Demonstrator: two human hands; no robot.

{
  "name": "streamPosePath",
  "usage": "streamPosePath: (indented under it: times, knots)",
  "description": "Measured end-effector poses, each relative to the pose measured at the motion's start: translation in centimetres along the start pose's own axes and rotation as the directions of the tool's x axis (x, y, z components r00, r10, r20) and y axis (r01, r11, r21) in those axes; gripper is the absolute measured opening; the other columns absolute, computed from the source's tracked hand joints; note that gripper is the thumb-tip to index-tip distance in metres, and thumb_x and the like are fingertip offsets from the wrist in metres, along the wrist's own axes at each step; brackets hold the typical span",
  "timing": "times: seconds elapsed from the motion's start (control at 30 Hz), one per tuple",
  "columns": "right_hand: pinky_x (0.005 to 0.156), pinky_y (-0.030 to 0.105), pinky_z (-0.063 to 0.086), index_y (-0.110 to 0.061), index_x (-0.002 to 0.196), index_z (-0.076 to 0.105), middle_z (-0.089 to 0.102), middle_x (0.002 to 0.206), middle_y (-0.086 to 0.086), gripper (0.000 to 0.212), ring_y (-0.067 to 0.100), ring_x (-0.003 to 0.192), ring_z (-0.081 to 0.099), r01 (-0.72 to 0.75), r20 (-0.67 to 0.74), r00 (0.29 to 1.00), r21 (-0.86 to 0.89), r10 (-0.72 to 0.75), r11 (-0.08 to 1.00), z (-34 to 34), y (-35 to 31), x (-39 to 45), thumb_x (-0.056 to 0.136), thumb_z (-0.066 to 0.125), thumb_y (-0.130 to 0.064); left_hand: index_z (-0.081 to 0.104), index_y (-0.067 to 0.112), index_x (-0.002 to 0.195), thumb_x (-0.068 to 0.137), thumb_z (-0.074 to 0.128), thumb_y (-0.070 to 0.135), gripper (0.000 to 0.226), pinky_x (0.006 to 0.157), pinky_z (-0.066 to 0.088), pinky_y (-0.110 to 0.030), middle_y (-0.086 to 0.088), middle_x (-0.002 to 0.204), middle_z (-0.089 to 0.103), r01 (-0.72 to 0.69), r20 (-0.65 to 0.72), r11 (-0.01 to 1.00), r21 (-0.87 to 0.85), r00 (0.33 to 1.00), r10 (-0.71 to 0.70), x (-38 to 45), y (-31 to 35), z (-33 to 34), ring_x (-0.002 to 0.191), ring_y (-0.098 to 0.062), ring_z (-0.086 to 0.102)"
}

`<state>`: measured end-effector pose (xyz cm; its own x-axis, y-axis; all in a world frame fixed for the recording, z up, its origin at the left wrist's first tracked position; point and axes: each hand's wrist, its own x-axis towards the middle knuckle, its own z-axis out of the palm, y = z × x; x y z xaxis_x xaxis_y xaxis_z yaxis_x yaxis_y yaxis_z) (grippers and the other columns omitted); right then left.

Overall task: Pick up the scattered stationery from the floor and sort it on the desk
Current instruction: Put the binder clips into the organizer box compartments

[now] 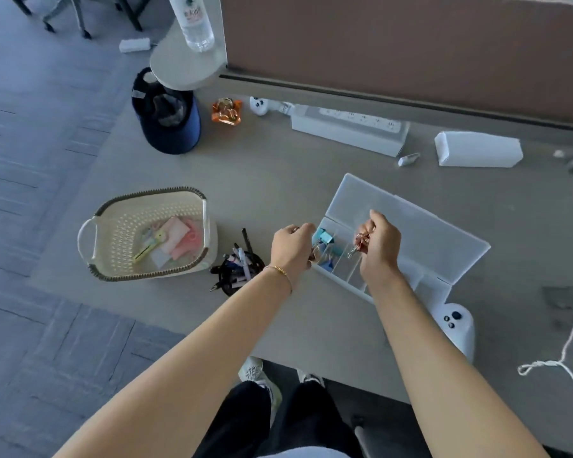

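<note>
- My right hand (379, 244) sits over the middle compartments of the clear organizer box (420, 233), fingers curled in tight around a bunch of rose-gold binder clips (361, 242); one wire handle pokes out below the fist toward a compartment.
- My left hand (290, 244) is at the box's left end, fingers curled with the tips pinched together by the first compartment; something small and metallic shows under them, but I cannot tell what it is.
- Blue binder clips (325, 239) lie in that leftmost compartment, between my two hands, one standing higher than the rest.
- The box lid is folded back flat on the desk (272, 173) behind the tray, so the far side is blocked; the compartments toward the right end lie past my right wrist.
- Just left of my left wrist stands a dark pen cup (240, 269) with markers bristling out, close to my forearm.
- Further left, the cream basket (123, 233) holds pastel stationery (176, 241): pink, white and yellow pieces piled at its bottom.
- The desk's left edge runs just beyond the basket; bare surface lies between the basket and the power strip (348, 128).
- A white controller (455, 325) lies near the front edge, just beside the box's near right corner.
</note>
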<state>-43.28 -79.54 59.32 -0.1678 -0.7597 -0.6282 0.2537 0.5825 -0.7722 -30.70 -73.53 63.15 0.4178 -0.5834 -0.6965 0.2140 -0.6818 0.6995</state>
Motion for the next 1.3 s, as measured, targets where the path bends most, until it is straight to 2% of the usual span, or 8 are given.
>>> streamPosePath:
  times: [0.13, 0.27, 0.43, 0.73, 0.9, 1.03, 1.2, 1.3]
  knots:
    - [0.049, 0.026, 0.031, -0.018, 0.06, 0.045, 0.047, 0.054, 0.0, 0.031, 0.015, 0.047, 0.041, 0.045, -0.034, 0.998, -0.028, -0.046, 0.999, -0.4, 1.6, 1.1, 0.09, 0.051, -0.017, 0.049, 0.012, 0.072, 0.089, 0.054, 0.015, 0.018, 0.043, 0.031, -0.019, -0.008, 0.066, 0.044, 0.044, 0.023, 0.999, 0.03, 0.999, -0.045, 0.6, -0.6, 0.5, 0.066, -0.025, 0.048]
    - [0.052, 0.025, 0.034, -0.017, 0.06, 0.047, 0.05, 0.061, 0.005, 0.031, 0.018, 0.055, 0.043, 0.093, -0.03, 0.995, -0.087, -0.096, 0.992, -0.2, 2.2, 1.1, 0.091, 0.046, -0.011, 0.047, 0.011, 0.075, 0.091, 0.052, 0.013, 0.017, 0.04, 0.026, -0.016, -0.007, 0.068, 0.044, 0.058, 0.037, 0.998, 0.016, 0.998, -0.059, 0.5, -0.6, 0.3, 0.053, -0.023, 0.048]
    - [0.057, 0.026, 0.039, -0.015, 0.067, 0.052, 0.052, 0.063, 0.002, 0.029, 0.016, 0.057, 0.047, 0.087, -0.01, 0.996, -0.023, -0.087, 0.996, -0.2, 2.8, 1.1, 0.094, 0.043, -0.011, 0.049, 0.01, 0.077, 0.092, 0.053, 0.015, 0.016, 0.038, 0.027, -0.015, -0.008, 0.071, 0.047, 0.045, 0.016, 0.999, 0.025, 0.999, -0.046, 0.8, -1.0, 0.5, 0.064, -0.025, 0.049]
    - [0.054, 0.024, 0.045, -0.012, 0.082, 0.061, 0.053, 0.064, 0.002, 0.033, 0.01, 0.054, 0.054, 0.096, 0.034, 0.995, 0.021, -0.097, 0.995, 0.7, 3.4, 1.1, 0.102, 0.035, -0.006, 0.052, 0.011, 0.075, 0.093, 0.053, 0.015, 0.018, 0.042, 0.029, -0.02, -0.007, 0.068, 0.048, 0.051, 0.001, 0.998, 0.024, 0.999, -0.051, 0.7, -1.3, 0.7, 0.066, -0.025, 0.047]
    - [0.061, 0.038, 0.055, -0.015, 0.09, 0.065, 0.058, 0.058, 0.0, 0.039, 0.021, 0.067, 0.066, 0.117, 0.048, 0.992, -0.047, -0.114, 0.992, 0.7, 3.8, 1.2, 0.1, 0.029, -0.002, 0.055, 0.011, 0.079, 0.093, 0.053, 0.016, 0.015, 0.044, 0.029, -0.02, -0.009, 0.073, 0.047, 0.04, -0.011, 0.999, 0.036, 0.999, -0.039, 0.9, -1.2, 0.8, 0.063, -0.024, 0.048]
    - [0.063, 0.041, 0.058, -0.015, 0.09, 0.066, 0.059, 0.062, 0.005, 0.041, 0.026, 0.074, 0.068, 0.112, 0.06, 0.992, -0.041, -0.11, 0.993, 0.6, 3.9, 1.2, 0.096, 0.03, 0.004, 0.055, 0.011, 0.078, 0.093, 0.054, 0.017, 0.016, 0.044, 0.03, -0.02, -0.011, 0.076, 0.047, 0.038, -0.019, 0.999, 0.034, 0.999, -0.037, 1.0, -1.2, 0.7, 0.068, -0.026, 0.047]
    - [0.069, 0.034, 0.056, -0.006, 0.083, 0.065, 0.045, 0.051, 0.003, 0.032, 0.02, 0.051, 0.052, 0.118, 0.037, 0.992, 0.04, -0.12, 0.992, -0.3, 3.6, 1.5, 0.091, 0.038, 0.008, 0.053, 0.011, 0.077, 0.094, 0.053, 0.015, 0.017, 0.043, 0.029, -0.019, -0.007, 0.071, 0.047, 0.049, -0.008, 0.998, 0.029, 0.999, -0.048, 0.7, -1.2, 0.9, 0.044, -0.018, 0.051]
    - [0.066, 0.032, 0.055, -0.006, 0.08, 0.066, 0.043, 0.048, 0.001, 0.031, 0.019, 0.049, 0.049, 0.13, 0.052, 0.99, 0.011, -0.13, 0.991, -1.0, 3.6, 1.3, 0.088, 0.04, 0.009, 0.051, 0.012, 0.074, 0.093, 0.052, 0.014, 0.019, 0.042, 0.027, -0.019, -0.007, 0.07, 0.044, 0.062, -0.016, 0.998, 0.021, 0.998, -0.061, 0.8, -1.5, 1.1, 0.048, -0.021, 0.052]
